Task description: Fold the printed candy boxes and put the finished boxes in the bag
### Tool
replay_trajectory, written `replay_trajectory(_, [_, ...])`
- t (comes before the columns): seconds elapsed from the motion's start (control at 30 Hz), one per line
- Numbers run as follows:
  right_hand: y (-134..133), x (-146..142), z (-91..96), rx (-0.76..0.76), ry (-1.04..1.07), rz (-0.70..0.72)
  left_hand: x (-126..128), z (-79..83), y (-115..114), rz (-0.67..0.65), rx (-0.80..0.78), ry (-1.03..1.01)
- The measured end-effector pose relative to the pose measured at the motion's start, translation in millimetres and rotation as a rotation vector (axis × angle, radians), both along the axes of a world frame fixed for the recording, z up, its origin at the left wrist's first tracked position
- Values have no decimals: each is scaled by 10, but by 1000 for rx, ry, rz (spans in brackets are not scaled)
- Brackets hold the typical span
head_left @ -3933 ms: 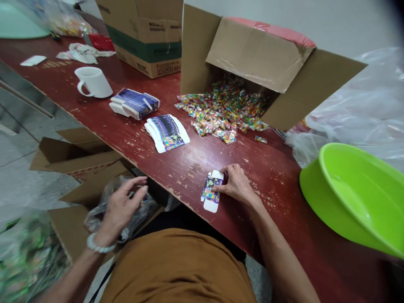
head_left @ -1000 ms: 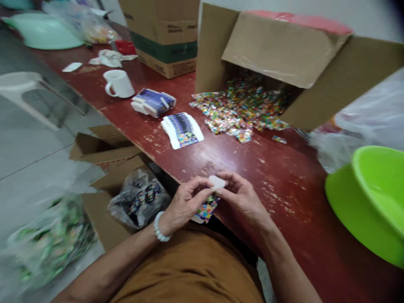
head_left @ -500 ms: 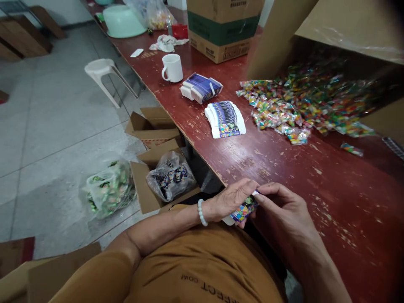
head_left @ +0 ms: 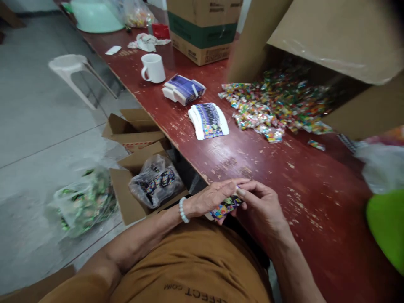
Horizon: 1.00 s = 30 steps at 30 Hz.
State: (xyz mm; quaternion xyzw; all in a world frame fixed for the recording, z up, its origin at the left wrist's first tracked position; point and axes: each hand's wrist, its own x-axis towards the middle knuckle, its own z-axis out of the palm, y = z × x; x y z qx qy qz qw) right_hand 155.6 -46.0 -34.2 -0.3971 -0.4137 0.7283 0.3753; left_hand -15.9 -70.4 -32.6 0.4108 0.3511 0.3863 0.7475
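Note:
Both hands meet at the near edge of the red table (head_left: 268, 168), closed round a small printed carton (head_left: 224, 208) with bright cartoon colours. My left hand (head_left: 212, 197), with a pale bead bracelet on the wrist, covers the carton from above. My right hand (head_left: 259, 206) pinches its right end with fingertips. Only a sliver of the carton shows between them. Farther up the table lies a fanned stack of flat cartons (head_left: 208, 120), and beyond it a bundle of the same cartons (head_left: 183, 89).
A big cardboard box (head_left: 331, 46) on its side spills wrapped candies (head_left: 274, 105) onto the table. A white mug (head_left: 153, 68), a brown box (head_left: 203, 29), a green basin (head_left: 386, 227) at right. On the floor: open boxes (head_left: 135, 130), filled plastic bags (head_left: 156, 181), a white stool (head_left: 71, 65).
3.9 s ago the carton lay flat on the table under my right hand while my left was down at the floor bag. Both hands now hold it at the table edge; the view has swung left.

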Motion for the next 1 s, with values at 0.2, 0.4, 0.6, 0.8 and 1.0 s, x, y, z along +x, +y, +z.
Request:
replay_trajectory(0.2, [27, -105, 142, 373, -180, -53, -52, 30, 41, 37, 20, 154])
replay_trajectory(0.4, [213, -93, 124, 233, -145, -64, -15, 72, 164, -12, 8, 174])
replay_trajectory(0.6, [269, -117, 137, 219, -72, -42, -27, 41, 204, 0, 5, 184])
replay_trajectory(0.8, [180, -157, 41, 237, -58, 7, -26, 76, 232, 113, 11, 204])
replay_trajectory(1.0, [214, -138, -55, 335, -138, 103, 31, 29, 204, 257, -118, 96])
